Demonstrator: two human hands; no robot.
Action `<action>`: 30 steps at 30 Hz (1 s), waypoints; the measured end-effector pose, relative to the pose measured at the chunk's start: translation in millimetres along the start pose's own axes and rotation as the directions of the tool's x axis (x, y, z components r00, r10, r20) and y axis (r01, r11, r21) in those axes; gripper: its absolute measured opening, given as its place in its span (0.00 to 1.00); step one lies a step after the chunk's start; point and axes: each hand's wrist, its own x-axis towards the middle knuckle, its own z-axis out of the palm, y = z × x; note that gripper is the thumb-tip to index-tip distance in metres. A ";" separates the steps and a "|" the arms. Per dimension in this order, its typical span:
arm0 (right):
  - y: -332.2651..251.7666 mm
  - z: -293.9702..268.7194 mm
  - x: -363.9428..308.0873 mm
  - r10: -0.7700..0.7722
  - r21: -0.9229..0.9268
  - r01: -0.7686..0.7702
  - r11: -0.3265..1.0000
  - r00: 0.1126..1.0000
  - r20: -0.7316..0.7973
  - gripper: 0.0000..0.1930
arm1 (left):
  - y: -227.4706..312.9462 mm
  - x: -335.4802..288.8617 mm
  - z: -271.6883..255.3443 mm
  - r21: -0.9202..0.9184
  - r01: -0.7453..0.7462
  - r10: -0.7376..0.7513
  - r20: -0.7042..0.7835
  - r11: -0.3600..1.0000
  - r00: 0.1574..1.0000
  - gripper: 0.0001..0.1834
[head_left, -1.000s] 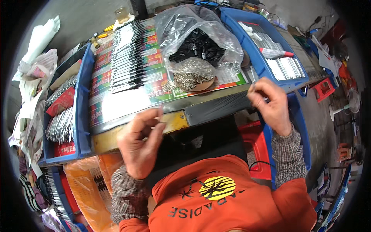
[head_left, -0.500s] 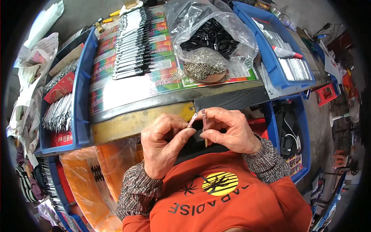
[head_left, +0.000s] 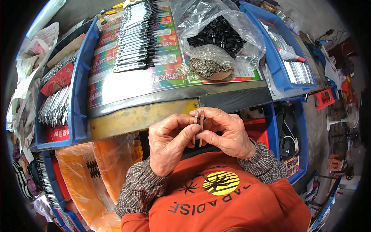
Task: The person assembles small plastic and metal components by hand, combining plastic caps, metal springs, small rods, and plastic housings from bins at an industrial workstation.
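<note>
In front of my chest, just off the table's near edge, both hands are closed and nearly touching. Between thumb and fingers my left hand (head_left: 169,142) pinches a slim metal strip (head_left: 196,117). My right hand (head_left: 228,133) grips a second narrow metal strip (head_left: 202,116), held upright close beside the first. The lower parts of both strips are mostly covered by my fingers and thumbs. Beyond the hands, on the table, lie a pile of small metal pins (head_left: 208,67) on a round brown dish and a long row of silver strips with black ends (head_left: 133,42).
A clear plastic bag (head_left: 253,50) of black parts (head_left: 216,36) stands behind the pins. Blue trays flank the table, one at left (head_left: 80,89) and one at right (head_left: 278,62), both filled with metal strips. Below the tabletop sit an orange basket (head_left: 108,162) and another blue bin (head_left: 305,143).
My hands have drawn closer together, and the two strips, which were apart and tilted, now stand side by side. The whole view has shifted slightly.
</note>
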 end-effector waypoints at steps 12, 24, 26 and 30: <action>-1.2 5.0 -1.6 -0.034 -0.073 0.033 0.997 0.999 -0.022 0.22 | -8.4 -1.5 4.9 -0.085 -0.019 0.017 -0.030 0.996 0.999 0.05; -1.0 6.7 -0.9 -0.002 -0.069 0.000 0.998 0.999 -0.043 0.23 | -11.2 0.5 4.5 -0.173 0.007 -0.009 -0.007 0.985 1.000 0.05; -1.1 7.0 -0.6 -0.011 -0.060 0.008 0.998 0.999 -0.048 0.23 | -10.3 0.5 4.7 -0.194 0.038 -0.040 -0.006 0.980 0.999 0.05; -0.9 6.1 -0.9 0.002 -0.066 -0.005 0.998 0.999 -0.039 0.23 | -10.3 -0.5 4.0 -0.205 0.042 -0.043 0.000 0.978 0.999 0.06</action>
